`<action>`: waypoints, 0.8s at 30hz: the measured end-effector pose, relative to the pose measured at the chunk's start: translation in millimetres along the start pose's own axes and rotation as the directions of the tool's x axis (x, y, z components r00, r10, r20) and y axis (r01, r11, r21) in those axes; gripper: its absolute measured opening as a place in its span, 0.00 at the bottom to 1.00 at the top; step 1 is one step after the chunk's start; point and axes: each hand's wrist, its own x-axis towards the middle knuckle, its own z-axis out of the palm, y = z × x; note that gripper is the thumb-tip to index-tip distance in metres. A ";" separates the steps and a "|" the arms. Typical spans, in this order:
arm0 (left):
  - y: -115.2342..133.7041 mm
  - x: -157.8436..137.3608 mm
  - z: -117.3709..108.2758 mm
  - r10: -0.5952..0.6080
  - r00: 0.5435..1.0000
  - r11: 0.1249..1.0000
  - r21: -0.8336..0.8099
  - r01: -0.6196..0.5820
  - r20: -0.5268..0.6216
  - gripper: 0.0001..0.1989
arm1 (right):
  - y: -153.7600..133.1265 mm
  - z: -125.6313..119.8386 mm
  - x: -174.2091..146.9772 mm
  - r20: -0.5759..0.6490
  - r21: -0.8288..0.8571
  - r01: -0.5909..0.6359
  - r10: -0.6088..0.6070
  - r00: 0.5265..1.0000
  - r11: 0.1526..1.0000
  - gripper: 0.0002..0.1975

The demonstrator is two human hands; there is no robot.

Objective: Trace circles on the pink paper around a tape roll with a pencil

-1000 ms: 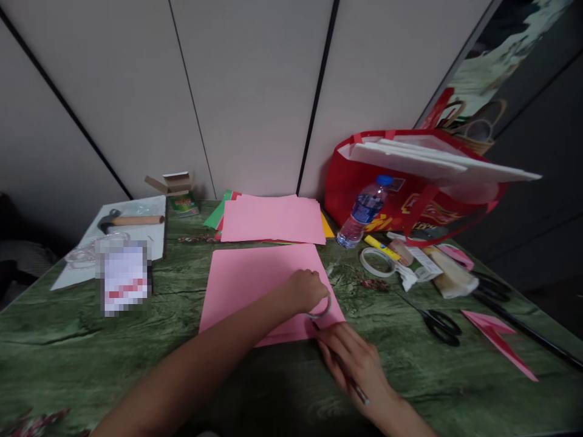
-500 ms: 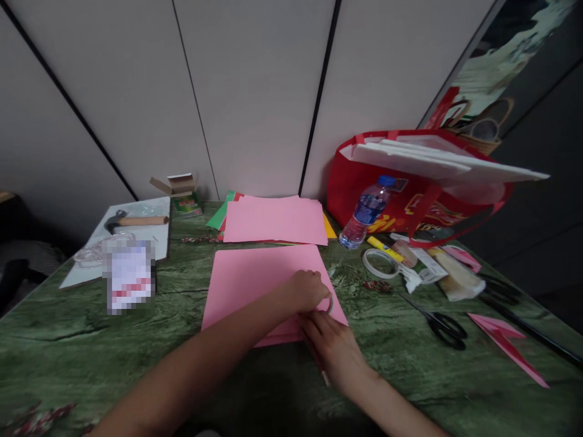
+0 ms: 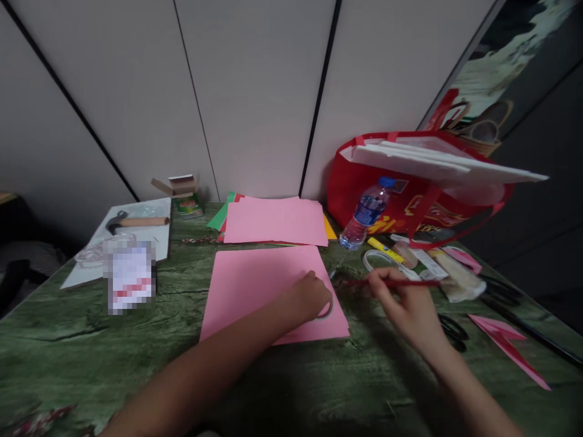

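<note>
My left hand is closed over a roll of tape, pressing it onto the right part of a pink paper stack. Only the roll's right edge shows; the rest is under my fingers. To the right of the stack, my right hand is raised over the table with a thin red pencil pinched between thumb and fingers. The pencil lies almost level, its left end towards the paper. Black-handled scissors are partly hidden behind my right wrist.
More pink sheets lie behind. A water bottle, a white tape roll and a yellow glue stick stand or lie before a red bag. A hammer rests on a white board at left.
My right hand has moved right and up, off the paper, carrying the pencil. The left hand stays on the tape roll, more of whose edge now shows.
</note>
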 end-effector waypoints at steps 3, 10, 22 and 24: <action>7.6 0.2 0.5 -0.015 1.000 1.000 0.020 0.015 0.013 0.07 | 10.4 11.4 39.0 0.058 0.123 -0.039 0.032 0.998 0.992 0.15; 26.0 4.8 4.4 -0.196 0.979 0.979 0.067 0.193 0.052 0.14 | -2.4 78.6 74.3 0.455 0.477 -0.101 -0.147 0.878 0.873 0.11; 32.5 5.0 14.5 -0.261 0.965 0.964 0.045 0.261 -0.010 0.12 | -15.7 89.7 64.8 0.492 0.428 0.023 -0.254 0.833 0.904 0.07; 35.0 4.7 19.6 -0.254 0.967 0.966 0.052 0.255 -0.020 0.12 | -14.6 90.2 64.5 0.532 0.427 0.020 -0.268 0.803 0.904 0.07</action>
